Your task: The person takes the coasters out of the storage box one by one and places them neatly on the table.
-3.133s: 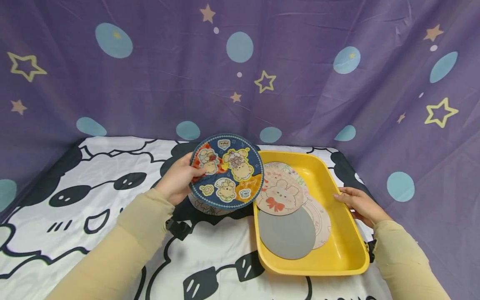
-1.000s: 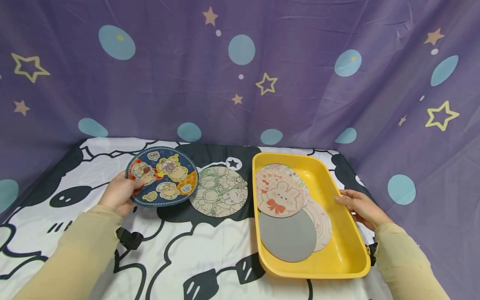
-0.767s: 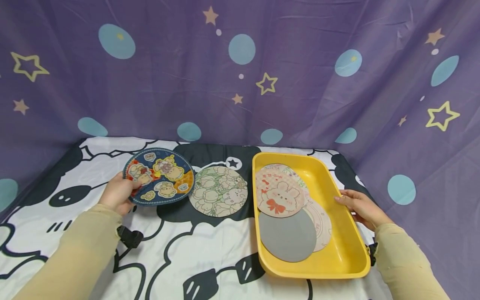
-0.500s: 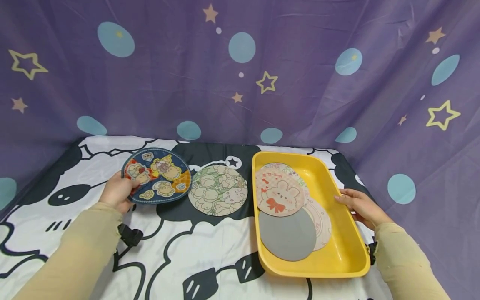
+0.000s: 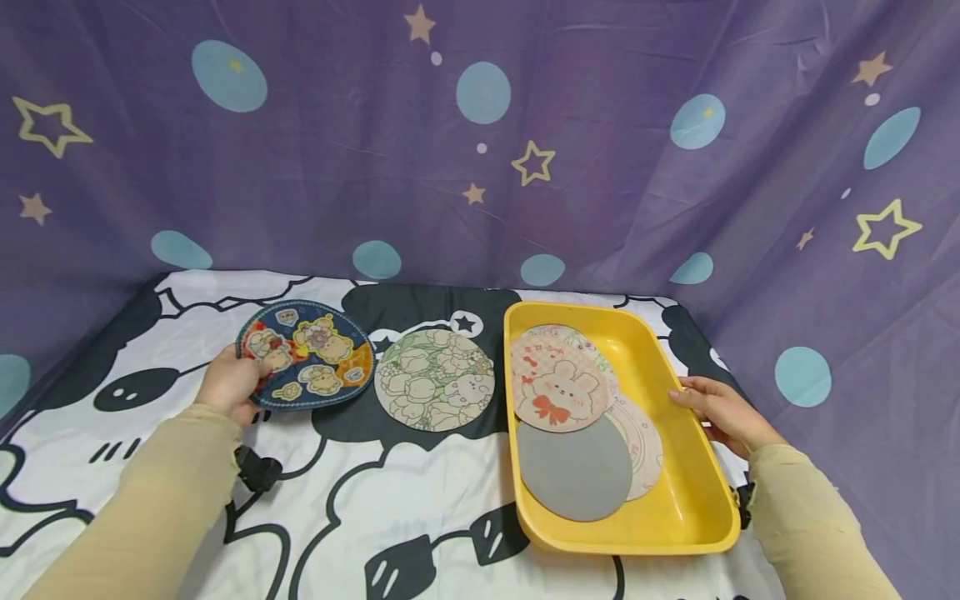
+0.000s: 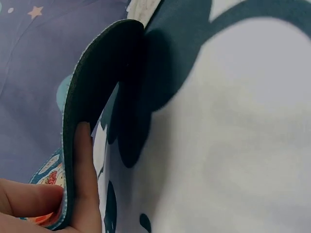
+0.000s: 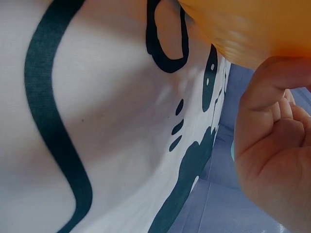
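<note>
My left hand (image 5: pixel 228 385) pinches the left edge of a round blue mouse pad (image 5: pixel 307 398) with bear pictures. In the left wrist view the thumb is on its printed face and a finger lies along the dark back (image 6: pixel 92 82); the pad bends and leans toward the cloth. Just right of it, a green floral mouse pad (image 5: pixel 435 379) lies flat. My right hand (image 5: pixel 723 412) grips the right rim of a yellow tray (image 5: pixel 678 492), thumb at the rim. Inside lie a pink bunny pad (image 5: pixel 562 387), a grey disc (image 5: pixel 576 471) and other pale pink round pads (image 5: pixel 647 450), partly covered.
A white and black cartoon-print cloth (image 5: pixel 420 492) covers the table. Behind it hangs a purple curtain (image 5: pixel 337 142) with stars and blue dots, close to the table's back edge. The tray's left wall stands near the green floral pad.
The left hand has carried the blue pad leftward from over the green floral pad, which now shows fully, and lately eased it slightly further left and down. The right hand and tray stay put.
</note>
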{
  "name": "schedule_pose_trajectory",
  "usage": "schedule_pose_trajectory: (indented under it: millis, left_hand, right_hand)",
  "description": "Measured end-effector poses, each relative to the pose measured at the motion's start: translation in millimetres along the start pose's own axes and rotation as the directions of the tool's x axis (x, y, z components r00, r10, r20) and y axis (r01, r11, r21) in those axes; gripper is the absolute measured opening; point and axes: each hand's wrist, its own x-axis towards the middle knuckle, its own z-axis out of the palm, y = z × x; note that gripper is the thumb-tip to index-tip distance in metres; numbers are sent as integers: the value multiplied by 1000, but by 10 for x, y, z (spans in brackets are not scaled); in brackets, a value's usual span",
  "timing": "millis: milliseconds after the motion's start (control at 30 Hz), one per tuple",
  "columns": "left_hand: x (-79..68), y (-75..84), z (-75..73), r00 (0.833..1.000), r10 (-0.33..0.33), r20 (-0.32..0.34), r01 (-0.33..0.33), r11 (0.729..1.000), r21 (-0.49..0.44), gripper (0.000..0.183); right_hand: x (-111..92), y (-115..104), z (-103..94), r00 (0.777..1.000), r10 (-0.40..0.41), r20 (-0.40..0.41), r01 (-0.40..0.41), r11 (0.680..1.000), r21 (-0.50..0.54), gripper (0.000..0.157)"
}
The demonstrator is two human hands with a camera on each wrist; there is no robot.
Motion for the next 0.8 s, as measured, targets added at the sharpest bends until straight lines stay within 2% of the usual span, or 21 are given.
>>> schedule_pose_trajectory:
  millis: [333, 600, 800]
  left_hand:
    - [64, -86, -20, 1000, 4, -9, -3, 995, 98, 65]
    - [85, -111, -42, 1000, 4, 2, -4, 995, 104, 66]
    - [80, -98, -31, 1000, 0, -22, 2, 992, 122, 65]
  right_hand:
    - [-6, 1, 1, 1000, 1, 4, -1, 1000, 4, 80]
    - [-13, -5, 3, 1000, 3, 2, -3, 1000, -7, 81]
    - [-12, -7, 3, 1000, 2, 2, -2, 1000, -10, 81]
